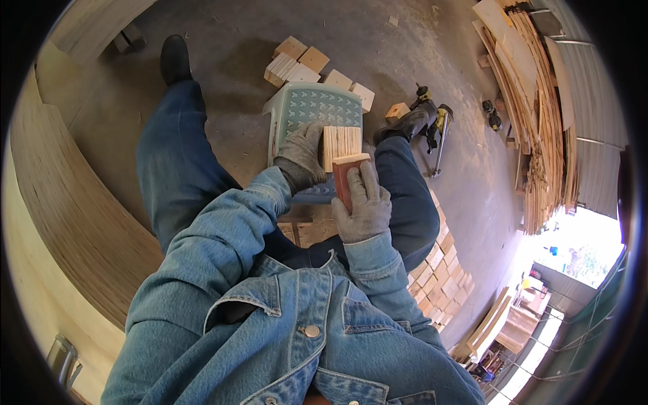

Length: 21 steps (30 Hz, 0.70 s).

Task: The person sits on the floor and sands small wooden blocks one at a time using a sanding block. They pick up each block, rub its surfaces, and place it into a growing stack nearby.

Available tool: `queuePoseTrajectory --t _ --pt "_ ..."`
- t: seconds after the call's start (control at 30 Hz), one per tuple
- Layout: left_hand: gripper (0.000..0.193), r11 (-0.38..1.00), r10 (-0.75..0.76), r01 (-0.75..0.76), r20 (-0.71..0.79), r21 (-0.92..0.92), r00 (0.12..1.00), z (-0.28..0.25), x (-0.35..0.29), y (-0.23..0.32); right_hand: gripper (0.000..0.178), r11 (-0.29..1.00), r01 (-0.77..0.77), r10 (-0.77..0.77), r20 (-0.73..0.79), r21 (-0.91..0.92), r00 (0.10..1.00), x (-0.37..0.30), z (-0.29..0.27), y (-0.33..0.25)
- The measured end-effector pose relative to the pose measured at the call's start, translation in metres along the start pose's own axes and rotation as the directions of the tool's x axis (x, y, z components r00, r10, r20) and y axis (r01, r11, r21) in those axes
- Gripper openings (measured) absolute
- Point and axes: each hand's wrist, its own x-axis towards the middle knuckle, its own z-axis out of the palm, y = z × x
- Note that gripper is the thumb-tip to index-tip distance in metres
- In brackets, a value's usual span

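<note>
Both my hands wear grey knit gloves above a small plastic stool [307,104] with a bumpy pale green top. In my left hand [302,155], closed against its left side, is a block of layered wood [342,140] with striped edges facing up. My right hand [366,208] grips a sanding block [343,181], a wood piece wrapped in reddish-brown abrasive paper. Its far end meets the near edge of the wood block. The undersides of both pieces are hidden, as are some fingertips.
Several loose wood blocks [314,59] lie on the concrete floor beyond the stool. A yellow-and-black tool [442,121] lies by my right foot. Many stacked blocks [442,277] sit beside my right leg. Long boards [533,121] lean at the right; a large plywood sheet [81,216] stands at the left.
</note>
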Motion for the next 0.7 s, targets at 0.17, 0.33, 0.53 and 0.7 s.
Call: queuePoseTrajectory --t 0.17,0.33,0.53,0.7 --pt "0.105 1.0 -0.022 0.022 0.006 -0.016 1.0 -0.008 0.004 0.013 0.071 0.991 -0.11 0.112 0.029 -0.082 0.993 0.085 -0.003 -0.002" --pt "0.102 0.999 0.004 -0.005 -0.015 -0.033 1.0 -0.005 0.005 0.006 0.068 0.984 -0.123 0.135 0.092 -0.132 0.987 0.162 -0.004 -0.002" --pt "0.099 1.0 -0.024 0.024 -0.009 0.004 1.0 0.0 0.003 -0.003 0.066 0.988 -0.121 0.133 0.134 -0.095 0.982 0.103 -0.015 -0.005" --pt "0.098 1.0 -0.006 0.006 0.031 0.014 1.0 -0.009 0.001 0.01 0.068 0.991 -0.091 0.1 0.095 -0.095 0.99 0.016 -0.014 0.007"
